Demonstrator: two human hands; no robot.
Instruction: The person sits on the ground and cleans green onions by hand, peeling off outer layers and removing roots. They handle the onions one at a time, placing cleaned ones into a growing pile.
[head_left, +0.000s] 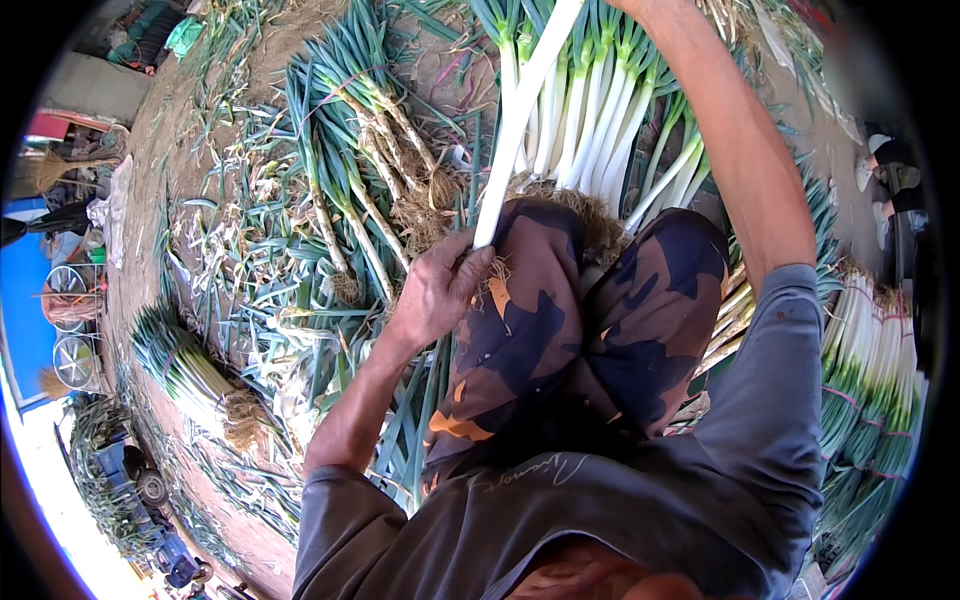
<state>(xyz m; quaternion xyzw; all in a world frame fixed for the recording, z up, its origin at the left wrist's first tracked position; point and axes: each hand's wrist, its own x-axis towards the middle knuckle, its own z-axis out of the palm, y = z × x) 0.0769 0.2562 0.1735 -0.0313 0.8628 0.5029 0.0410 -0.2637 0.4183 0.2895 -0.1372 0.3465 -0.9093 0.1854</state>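
My left hand (442, 285) is closed around the root end of a long peeled green onion (517, 120), over my left knee. The stalk slants up and to the right, past the top edge of the view. Fine roots hang out beside my thumb. Only the edge of my right hand (634, 4) shows at the top, near the stalk's upper part; its fingers are cut off. Beyond my knees lies a pile of clean white green onions (592, 120), with their leaves pointing away and brown roots (581, 210) towards me.
Unpeeled, soil-stained green onions (375, 142) lie to the left among stripped leaves (292, 322). A tied bundle (195, 375) rests farther left. Several tied bundles (870, 360) line the right side. Another person's feet (874, 172) show at far right. A loaded cart (135, 487) stands lower left.
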